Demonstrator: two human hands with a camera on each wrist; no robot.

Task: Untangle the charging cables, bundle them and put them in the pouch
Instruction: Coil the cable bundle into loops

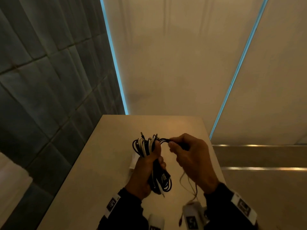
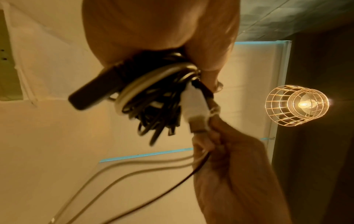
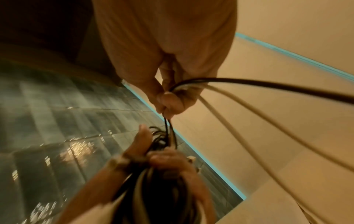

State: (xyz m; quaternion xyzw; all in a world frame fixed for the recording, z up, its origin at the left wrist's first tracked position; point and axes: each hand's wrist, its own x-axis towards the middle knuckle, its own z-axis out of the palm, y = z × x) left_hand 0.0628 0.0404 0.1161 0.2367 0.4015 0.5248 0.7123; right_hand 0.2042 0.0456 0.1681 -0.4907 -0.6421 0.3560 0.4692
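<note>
My left hand point(image 1: 150, 165) grips a bundle of black and white charging cables point(image 1: 146, 145) around its middle, above the table. Loops stick out above the fist and more loops point(image 1: 163, 183) hang below it. My right hand point(image 1: 186, 151) pinches a black cable strand point(image 1: 163, 139) that runs from the top of the bundle. In the left wrist view the bundle point(image 2: 153, 97) shows a black plug and a white connector point(image 2: 193, 103). In the right wrist view my right hand point(image 3: 170, 104) pinches thin black strands, and loose cables point(image 3: 249, 121) trail off to the right. A whitish object point(image 1: 135, 161), partly hidden behind my left hand, lies on the table.
The beige table point(image 1: 103, 163) stands against a beige wall, with a dark tiled wall point(image 1: 41, 97) to the left. A steel ledge point(image 1: 259, 156) runs along the right. A caged lamp point(image 2: 296, 105) shines overhead. A thin light cord point(image 1: 187, 185) dangles under my right hand.
</note>
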